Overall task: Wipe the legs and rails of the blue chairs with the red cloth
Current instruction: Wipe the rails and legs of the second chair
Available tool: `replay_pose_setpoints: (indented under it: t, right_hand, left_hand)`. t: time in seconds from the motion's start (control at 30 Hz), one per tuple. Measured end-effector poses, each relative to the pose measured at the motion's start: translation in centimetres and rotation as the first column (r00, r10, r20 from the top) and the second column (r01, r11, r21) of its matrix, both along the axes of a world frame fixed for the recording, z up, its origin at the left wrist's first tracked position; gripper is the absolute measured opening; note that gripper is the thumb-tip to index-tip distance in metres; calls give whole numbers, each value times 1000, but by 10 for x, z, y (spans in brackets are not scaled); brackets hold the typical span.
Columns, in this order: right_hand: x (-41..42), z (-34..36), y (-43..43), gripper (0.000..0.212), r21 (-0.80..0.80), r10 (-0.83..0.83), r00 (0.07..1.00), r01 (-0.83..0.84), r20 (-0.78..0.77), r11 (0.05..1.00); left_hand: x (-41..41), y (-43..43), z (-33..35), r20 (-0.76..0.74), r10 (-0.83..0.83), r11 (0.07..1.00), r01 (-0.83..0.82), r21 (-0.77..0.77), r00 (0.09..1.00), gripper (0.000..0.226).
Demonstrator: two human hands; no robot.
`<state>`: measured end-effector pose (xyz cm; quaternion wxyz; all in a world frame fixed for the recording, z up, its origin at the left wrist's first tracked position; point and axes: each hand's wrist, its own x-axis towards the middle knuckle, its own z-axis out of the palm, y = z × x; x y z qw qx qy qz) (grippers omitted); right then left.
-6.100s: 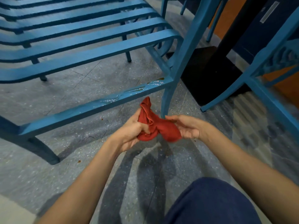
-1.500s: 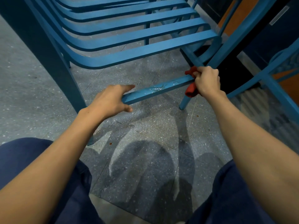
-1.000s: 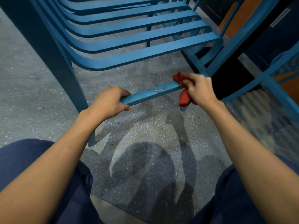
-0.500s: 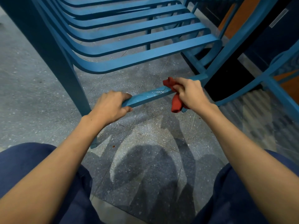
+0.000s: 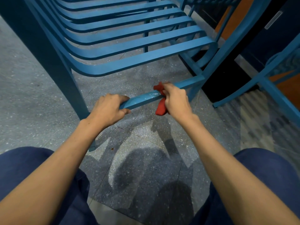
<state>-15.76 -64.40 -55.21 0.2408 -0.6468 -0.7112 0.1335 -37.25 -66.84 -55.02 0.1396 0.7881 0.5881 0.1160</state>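
Left hand (image 5: 109,109) curls closed around a flat, glossy blue rail (image 5: 142,99) under a slatted chair seat (image 5: 138,46). Farther right, right hand (image 5: 174,99) clamps a crumpled red cloth (image 5: 160,107) around that rail, above speckled grey floor (image 5: 146,159).
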Motion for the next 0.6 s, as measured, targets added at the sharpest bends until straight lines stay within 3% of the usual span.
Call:
replay_pose_setpoints:
  t: [0.17, 0.4, 0.6]
  right_hand:
    - [2, -4, -3, 36, 3, 52, 999, -52, -17, 999]
    - [19, 6, 15, 36, -27, -229, 973, 229, 11, 973]
    - [-13, -8, -1, 35, 29, -76, 997, 76, -2, 997]
  left_hand:
    - [2, -2, -1, 22, 23, 1000, -23, 19, 1000, 41]
    - [3, -2, -1, 32, 39, 999, -39, 1, 999, 43]
    - [4, 0, 0, 13, 53, 998, -53, -27, 999, 43]
